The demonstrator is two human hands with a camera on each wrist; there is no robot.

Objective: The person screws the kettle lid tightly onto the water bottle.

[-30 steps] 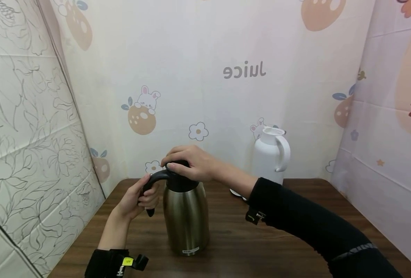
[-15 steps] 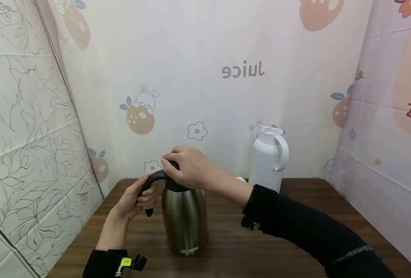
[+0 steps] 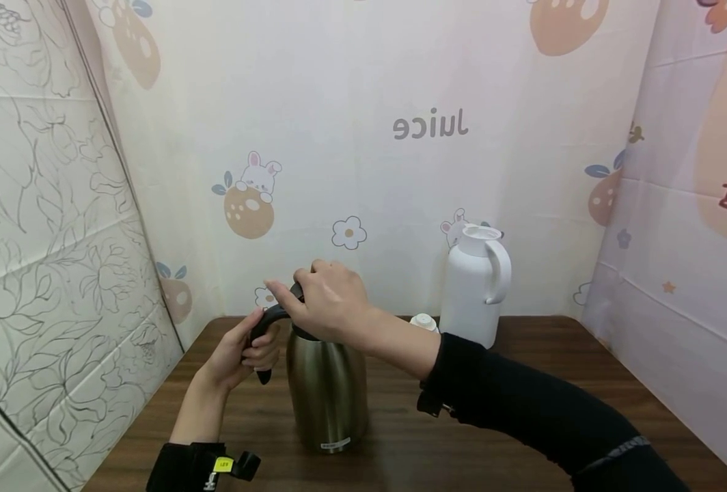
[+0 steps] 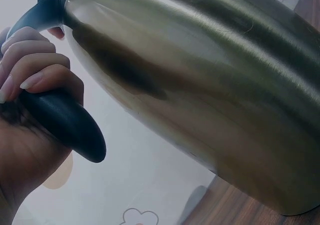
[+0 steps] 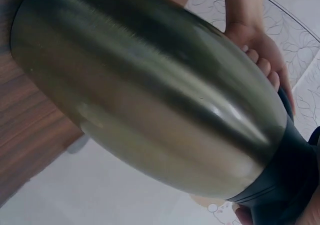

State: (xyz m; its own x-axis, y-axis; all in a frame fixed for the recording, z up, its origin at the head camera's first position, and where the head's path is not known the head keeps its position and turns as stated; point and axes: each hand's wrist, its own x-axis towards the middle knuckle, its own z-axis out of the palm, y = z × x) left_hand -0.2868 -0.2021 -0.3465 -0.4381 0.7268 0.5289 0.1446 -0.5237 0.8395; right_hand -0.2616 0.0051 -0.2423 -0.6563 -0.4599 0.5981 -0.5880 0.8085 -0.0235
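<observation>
A bronze-coloured metal thermos jug (image 3: 328, 403) stands upright on the wooden table. My left hand (image 3: 231, 352) grips its curved black handle (image 3: 271, 316), and the left wrist view shows the fingers wrapped round that handle, with its lower end sticking out below them. Over the jug's top, my right hand (image 3: 333, 301) holds the black lid (image 3: 298, 292), with the thumb pointing out to the left. Most of the lid is hidden beneath this hand. In the right wrist view, parts of the right hand show on both sides of the black neck (image 5: 282, 165).
Behind the right forearm, a white jug (image 3: 469, 294) with a side handle stands towards the back of the table (image 3: 437, 424). A small white round piece (image 3: 423, 321) sits left of it, partly covered by the arm. Printed curtains (image 3: 363, 171) enclose the table.
My right hand has turned on the lid; its thumb now sticks out further left and the forearm has shifted slightly left and down. The white round piece shows more. The left hand keeps its grip.
</observation>
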